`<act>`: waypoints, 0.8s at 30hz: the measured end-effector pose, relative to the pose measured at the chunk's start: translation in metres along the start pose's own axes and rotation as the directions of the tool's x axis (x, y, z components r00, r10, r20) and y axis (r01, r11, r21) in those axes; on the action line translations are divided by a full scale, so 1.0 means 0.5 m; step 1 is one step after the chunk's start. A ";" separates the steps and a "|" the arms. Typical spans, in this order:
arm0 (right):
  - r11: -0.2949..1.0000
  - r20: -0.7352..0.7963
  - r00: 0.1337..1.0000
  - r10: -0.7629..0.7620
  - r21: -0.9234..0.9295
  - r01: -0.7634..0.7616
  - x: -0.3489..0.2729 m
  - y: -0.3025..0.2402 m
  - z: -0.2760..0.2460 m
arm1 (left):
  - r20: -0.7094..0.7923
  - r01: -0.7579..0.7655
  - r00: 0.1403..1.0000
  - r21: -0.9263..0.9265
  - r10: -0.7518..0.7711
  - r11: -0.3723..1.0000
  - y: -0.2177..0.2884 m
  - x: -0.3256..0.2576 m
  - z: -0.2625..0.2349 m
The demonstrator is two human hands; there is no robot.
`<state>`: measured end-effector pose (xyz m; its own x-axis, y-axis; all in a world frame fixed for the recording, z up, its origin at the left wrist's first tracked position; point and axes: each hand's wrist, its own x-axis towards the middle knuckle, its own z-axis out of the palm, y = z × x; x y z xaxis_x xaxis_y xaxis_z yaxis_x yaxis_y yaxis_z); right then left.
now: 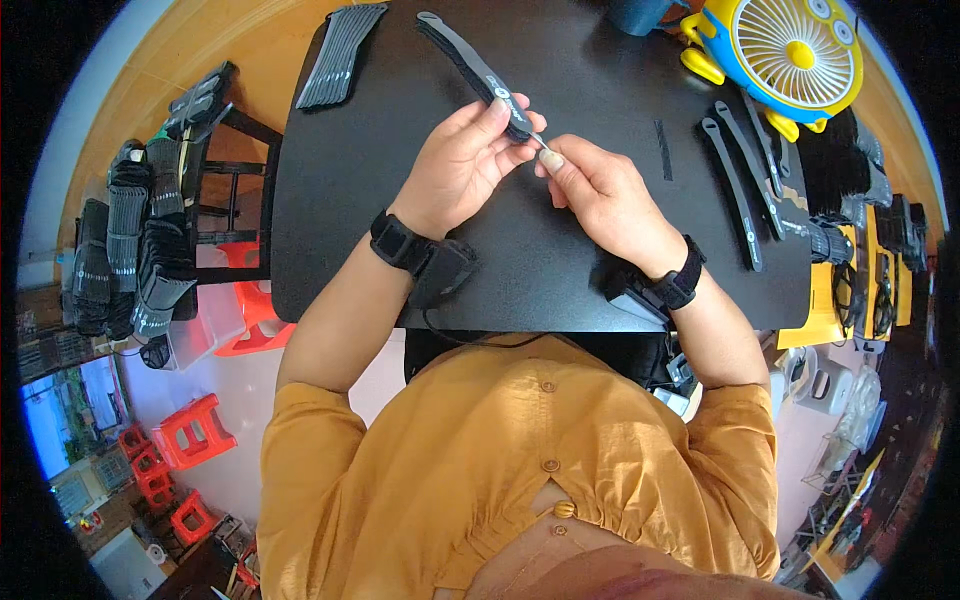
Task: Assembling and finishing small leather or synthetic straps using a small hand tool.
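My left hand (455, 165) is closed around the near end of a black hook-and-loop strap (462, 52). The strap slants away to the upper left above the dark table; it has a slotted far end, a fuzzy edge and pale printing. Close beside it, my right hand (605, 195) pinches a small slim metal tool (539, 141) between thumb and fingers. Its tip meets the strap's near end, and its exact kind is hidden by the fingers. Both wrists wear black bands with small boxes.
A fanned stack of straps (340, 55) lies at the table's (400, 290) far left. Several loose straps (735, 195) rest on the right, near a yellow and blue fan (790, 60). More strap bundles (125, 225) hang at left. Red stools (195, 432) stand on the floor.
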<state>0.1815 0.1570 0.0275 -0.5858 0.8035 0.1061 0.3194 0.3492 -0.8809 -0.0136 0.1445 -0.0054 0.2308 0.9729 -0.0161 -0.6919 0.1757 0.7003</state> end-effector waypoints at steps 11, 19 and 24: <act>0.893 -0.201 0.879 -0.432 -0.237 0.384 0.012 0.018 0.014 | 0.024 0.027 0.999 0.006 -0.027 1.000 0.001 -0.003 -0.003; 0.945 -0.189 0.926 -0.326 -0.076 0.317 0.013 0.024 0.012 | -0.077 0.169 0.985 0.240 -0.155 0.956 0.023 -0.010 0.044; 0.945 -0.209 0.921 -0.327 -0.090 0.315 0.007 0.016 0.021 | -0.105 0.044 0.994 0.703 0.042 0.710 0.015 -0.021 0.041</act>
<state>0.1740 0.1574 0.0161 -0.4887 0.7268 0.4826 0.1842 0.6266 -0.7572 -0.0073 0.1326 0.0149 0.1288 0.9898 -0.0615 0.0000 0.0620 0.9981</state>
